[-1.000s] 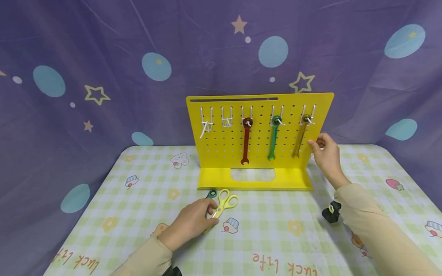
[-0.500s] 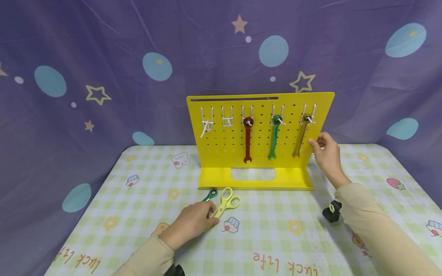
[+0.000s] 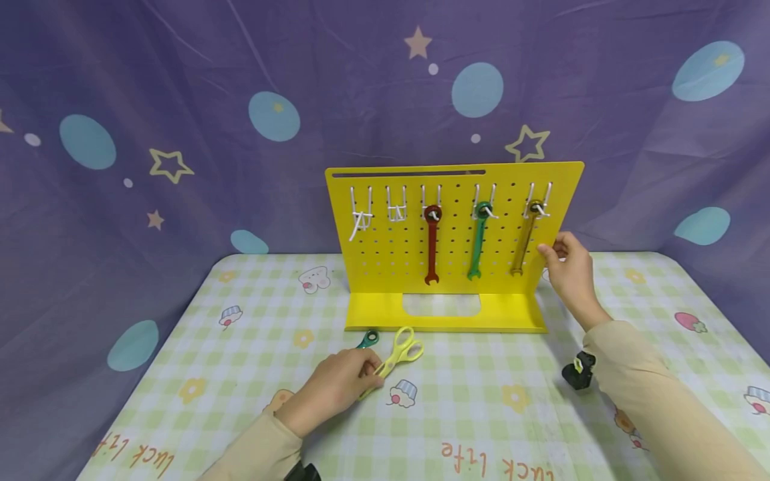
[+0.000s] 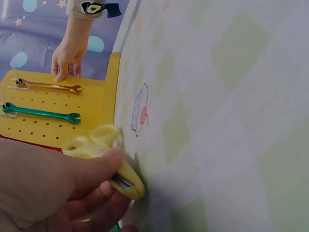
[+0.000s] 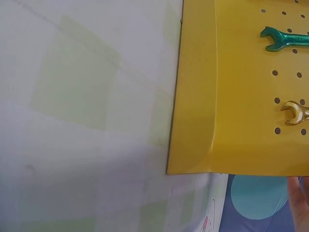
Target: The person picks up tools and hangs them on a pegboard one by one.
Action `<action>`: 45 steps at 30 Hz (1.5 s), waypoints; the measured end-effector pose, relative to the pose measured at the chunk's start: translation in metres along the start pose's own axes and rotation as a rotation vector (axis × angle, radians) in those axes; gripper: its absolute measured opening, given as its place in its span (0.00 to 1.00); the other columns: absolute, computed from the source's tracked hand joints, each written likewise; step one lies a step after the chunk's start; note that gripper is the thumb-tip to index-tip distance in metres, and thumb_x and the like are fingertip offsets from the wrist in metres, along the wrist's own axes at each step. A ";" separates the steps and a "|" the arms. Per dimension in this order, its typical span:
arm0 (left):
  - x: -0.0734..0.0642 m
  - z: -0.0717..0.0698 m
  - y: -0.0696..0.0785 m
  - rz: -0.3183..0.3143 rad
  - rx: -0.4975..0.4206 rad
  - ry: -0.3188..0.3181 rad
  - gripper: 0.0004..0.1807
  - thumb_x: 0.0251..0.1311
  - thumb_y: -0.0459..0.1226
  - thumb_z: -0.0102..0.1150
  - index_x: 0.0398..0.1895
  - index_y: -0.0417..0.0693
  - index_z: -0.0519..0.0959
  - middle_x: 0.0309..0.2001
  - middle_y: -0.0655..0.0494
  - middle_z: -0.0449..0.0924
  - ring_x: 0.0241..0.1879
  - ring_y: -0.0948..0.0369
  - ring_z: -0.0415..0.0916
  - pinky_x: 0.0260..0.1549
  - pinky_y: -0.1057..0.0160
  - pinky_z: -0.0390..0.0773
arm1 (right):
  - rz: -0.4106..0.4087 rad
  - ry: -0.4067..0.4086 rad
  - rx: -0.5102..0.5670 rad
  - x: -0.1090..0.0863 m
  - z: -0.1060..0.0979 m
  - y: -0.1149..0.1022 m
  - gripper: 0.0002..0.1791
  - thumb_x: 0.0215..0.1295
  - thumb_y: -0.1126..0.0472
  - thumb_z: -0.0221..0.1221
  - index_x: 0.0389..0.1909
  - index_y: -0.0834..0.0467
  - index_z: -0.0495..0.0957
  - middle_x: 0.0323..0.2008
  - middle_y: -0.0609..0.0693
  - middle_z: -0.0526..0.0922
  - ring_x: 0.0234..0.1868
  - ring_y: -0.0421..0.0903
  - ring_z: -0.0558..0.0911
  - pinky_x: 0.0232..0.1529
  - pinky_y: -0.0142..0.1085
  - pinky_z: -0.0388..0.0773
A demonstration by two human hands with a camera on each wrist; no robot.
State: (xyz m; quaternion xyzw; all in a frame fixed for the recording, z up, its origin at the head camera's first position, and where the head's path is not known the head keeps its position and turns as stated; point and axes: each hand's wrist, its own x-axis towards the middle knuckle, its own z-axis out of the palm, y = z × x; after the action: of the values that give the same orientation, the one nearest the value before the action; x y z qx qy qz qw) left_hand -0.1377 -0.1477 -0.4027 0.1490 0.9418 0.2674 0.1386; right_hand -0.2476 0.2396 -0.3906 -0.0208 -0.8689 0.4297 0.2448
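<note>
My left hand (image 3: 343, 382) pinches a pair of yellow scissors (image 3: 392, 364) between thumb and fingers near the blade end, handles pointing away toward the board. In the left wrist view the thumb presses on the scissors (image 4: 128, 180), whose short blades show at the near end. A shiny green ring-ended wrench (image 3: 368, 339) lies on the table just past the left hand, its rest hidden by that hand. My right hand (image 3: 568, 275) holds the right edge of a yellow pegboard stand (image 3: 385, 280), thumb in front and fingers partly behind it.
Red (image 3: 432, 250), green (image 3: 477, 248) and gold (image 3: 525, 244) wrenches hang from white hooks on the board. Two more white hooks, a left one (image 3: 361, 219) and another (image 3: 396, 213), hold nothing. A checked cloth (image 3: 469, 394) covers the table; a purple curtain (image 3: 373, 107) hangs behind.
The scissors have tilted and shifted slightly right in my left hand, their handles swinging right. The red wrench has swayed a little to hang straighter. My right hand stays on the board.
</note>
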 end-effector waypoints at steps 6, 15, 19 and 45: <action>0.005 -0.005 0.003 0.052 -0.039 0.096 0.07 0.60 0.40 0.69 0.39 0.53 0.82 0.30 0.67 0.78 0.22 0.66 0.68 0.22 0.67 0.69 | -0.006 0.014 0.007 0.001 0.001 0.001 0.13 0.73 0.60 0.57 0.41 0.69 0.71 0.37 0.64 0.80 0.33 0.34 0.72 0.28 0.21 0.67; 0.016 -0.021 0.026 0.107 -0.110 0.308 0.09 0.59 0.42 0.69 0.41 0.55 0.82 0.34 0.68 0.80 0.30 0.67 0.74 0.26 0.64 0.73 | -0.011 0.018 0.011 0.000 0.001 0.002 0.13 0.73 0.60 0.57 0.42 0.69 0.72 0.37 0.64 0.80 0.33 0.31 0.71 0.28 0.21 0.67; 0.023 -0.027 0.035 0.120 -0.138 0.388 0.10 0.58 0.44 0.70 0.42 0.55 0.83 0.34 0.68 0.80 0.33 0.65 0.76 0.30 0.62 0.74 | 0.002 0.016 0.006 0.000 0.001 0.002 0.13 0.73 0.59 0.57 0.42 0.68 0.71 0.38 0.63 0.80 0.35 0.34 0.71 0.29 0.22 0.66; 0.078 -0.053 0.056 0.062 -0.379 0.504 0.12 0.66 0.45 0.63 0.48 0.52 0.81 0.44 0.60 0.82 0.43 0.59 0.76 0.36 0.58 0.77 | -0.009 0.046 0.003 0.001 0.004 0.003 0.12 0.72 0.62 0.57 0.42 0.69 0.72 0.37 0.63 0.80 0.33 0.31 0.70 0.31 0.22 0.66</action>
State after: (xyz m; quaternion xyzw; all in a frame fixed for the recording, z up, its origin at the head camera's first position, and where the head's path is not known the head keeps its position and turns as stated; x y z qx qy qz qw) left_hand -0.2157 -0.0995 -0.3431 0.0782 0.8749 0.4709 -0.0820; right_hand -0.2504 0.2391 -0.3948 -0.0262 -0.8626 0.4291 0.2666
